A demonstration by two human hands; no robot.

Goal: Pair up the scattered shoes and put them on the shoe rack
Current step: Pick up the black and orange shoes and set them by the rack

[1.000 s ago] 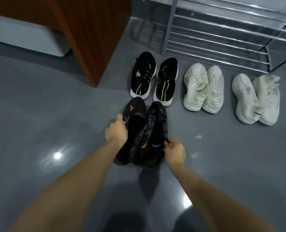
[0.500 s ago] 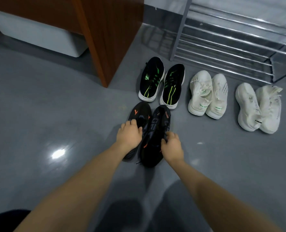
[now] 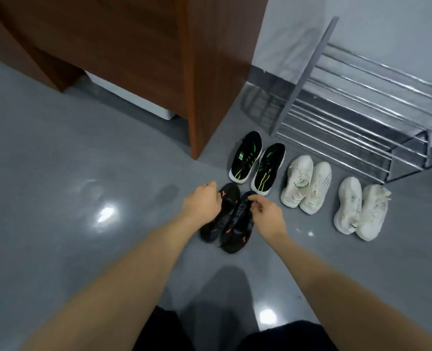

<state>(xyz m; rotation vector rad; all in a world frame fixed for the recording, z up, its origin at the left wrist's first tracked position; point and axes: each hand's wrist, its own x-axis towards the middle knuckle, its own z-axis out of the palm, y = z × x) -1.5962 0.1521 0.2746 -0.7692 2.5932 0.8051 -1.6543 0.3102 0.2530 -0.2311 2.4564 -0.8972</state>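
A pair of black knit sneakers with orange marks (image 3: 228, 219) is gripped on the glossy grey floor (image 3: 70, 198), the left hand (image 3: 201, 204) curled on the left shoe and the fingers (image 3: 256, 198) of the right hand (image 3: 269, 216) pinching the right one. Nearer the tubular metal shoe rack (image 3: 356, 117) are set black-and-green mesh sneakers (image 3: 258, 164) and two cream pairs (image 3: 307, 184) (image 3: 360, 209).
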